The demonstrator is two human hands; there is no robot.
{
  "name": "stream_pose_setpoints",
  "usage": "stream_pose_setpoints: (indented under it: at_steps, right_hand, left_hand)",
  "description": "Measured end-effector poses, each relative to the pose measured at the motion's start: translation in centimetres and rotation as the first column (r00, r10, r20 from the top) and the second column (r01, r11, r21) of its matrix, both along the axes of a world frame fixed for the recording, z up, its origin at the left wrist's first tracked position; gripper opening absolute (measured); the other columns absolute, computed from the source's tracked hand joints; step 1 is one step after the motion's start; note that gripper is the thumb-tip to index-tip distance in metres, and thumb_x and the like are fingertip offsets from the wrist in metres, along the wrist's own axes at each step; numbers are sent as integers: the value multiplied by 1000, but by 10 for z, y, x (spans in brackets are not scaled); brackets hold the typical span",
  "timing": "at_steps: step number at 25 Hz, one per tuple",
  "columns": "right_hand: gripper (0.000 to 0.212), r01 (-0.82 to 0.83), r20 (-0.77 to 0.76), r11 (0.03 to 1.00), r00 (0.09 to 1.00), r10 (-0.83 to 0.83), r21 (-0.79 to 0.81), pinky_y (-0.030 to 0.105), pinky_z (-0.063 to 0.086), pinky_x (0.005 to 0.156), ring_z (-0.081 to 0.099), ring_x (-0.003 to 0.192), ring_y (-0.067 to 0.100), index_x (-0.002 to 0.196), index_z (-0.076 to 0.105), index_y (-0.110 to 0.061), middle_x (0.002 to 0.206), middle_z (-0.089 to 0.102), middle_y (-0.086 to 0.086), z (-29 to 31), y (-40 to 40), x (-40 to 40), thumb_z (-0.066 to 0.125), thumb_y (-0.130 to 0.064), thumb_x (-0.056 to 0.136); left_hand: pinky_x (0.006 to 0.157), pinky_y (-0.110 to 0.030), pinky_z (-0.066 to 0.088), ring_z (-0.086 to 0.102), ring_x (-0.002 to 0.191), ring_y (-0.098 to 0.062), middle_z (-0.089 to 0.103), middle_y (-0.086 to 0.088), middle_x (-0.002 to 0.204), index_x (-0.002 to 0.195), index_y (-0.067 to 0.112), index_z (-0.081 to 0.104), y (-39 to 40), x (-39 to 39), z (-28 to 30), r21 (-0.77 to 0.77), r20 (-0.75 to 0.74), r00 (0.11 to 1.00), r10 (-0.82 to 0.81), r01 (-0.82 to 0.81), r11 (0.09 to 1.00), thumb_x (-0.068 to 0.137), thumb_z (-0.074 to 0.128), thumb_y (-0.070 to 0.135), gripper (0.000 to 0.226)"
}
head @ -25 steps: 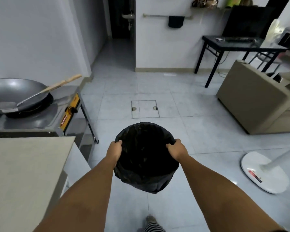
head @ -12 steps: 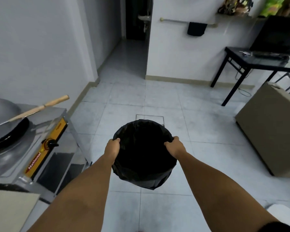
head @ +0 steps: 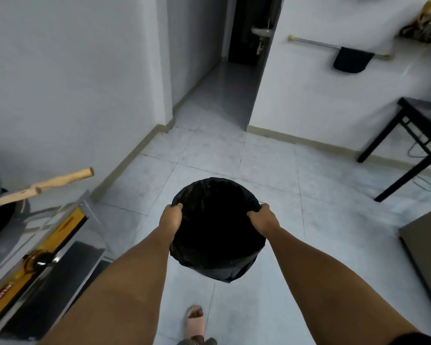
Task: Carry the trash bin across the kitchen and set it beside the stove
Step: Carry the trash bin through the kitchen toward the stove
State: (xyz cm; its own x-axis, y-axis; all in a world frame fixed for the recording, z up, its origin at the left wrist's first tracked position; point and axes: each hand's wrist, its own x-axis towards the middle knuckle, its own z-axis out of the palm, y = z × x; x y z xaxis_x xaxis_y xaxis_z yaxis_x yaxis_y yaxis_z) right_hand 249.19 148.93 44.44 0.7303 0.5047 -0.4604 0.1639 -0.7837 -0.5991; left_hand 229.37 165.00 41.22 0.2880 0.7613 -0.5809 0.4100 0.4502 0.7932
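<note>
Black plastic lines the trash bin [head: 218, 227] I am carrying, the bag folded over its round rim and bunched loosely around the body. My left hand [head: 171, 219] is clamped on the left side of the rim and my right hand [head: 263, 220] grips the right side, fingers curled over the edge on both. The bin hangs in the air above the pale tiled floor [head: 271, 170], out in front of me between my outstretched arms. Its mouth faces up toward me and its long axis runs nearly upright, the base tipped slightly back toward my body so that the bottom shows below the rim on the near side. The inside is too dark to tell what it holds.

The stove [head: 42, 247] stands to my left, its steel front and yellow control strip just beside my left forearm in the view, well apart from the bin itself. A wooden handle [head: 47, 184] juts out above it. My sandalled foot [head: 195, 322] shows below the bin.
</note>
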Motion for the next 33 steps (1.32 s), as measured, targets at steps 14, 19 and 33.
stream_pose_setpoints:
  at_steps: [14,19,33]
  right_hand:
    - [54,-392,-29,918,920,390,-62,37,44,82,59,103,35,139,37,-8,117,59,15,-18,280,163,50,-28,90]
    - [52,-608,-10,791,793,609,-74,37,42,81,59,106,36,139,37,-9,124,60,17,-25,384,191,49,-28,92]
    - [50,-892,-120,441,451,885,-102,41,48,88,60,108,36,140,36,-11,125,61,16,-127,579,102,49,-26,94]
  left_hand:
    - [112,-50,38,52,127,-41,54,-21,141,142,2,46,187,122,-26,-50,-19,916,401,-402,914,99,37,30,52]
    - [109,-49,40,52,126,-40,54,-21,139,140,2,45,221,145,-35,-92,-48,790,611,-613,785,99,37,28,49]
    - [115,-51,34,44,135,-42,46,-22,148,147,6,37,307,81,-118,-184,-158,487,859,-869,459,99,41,28,53]
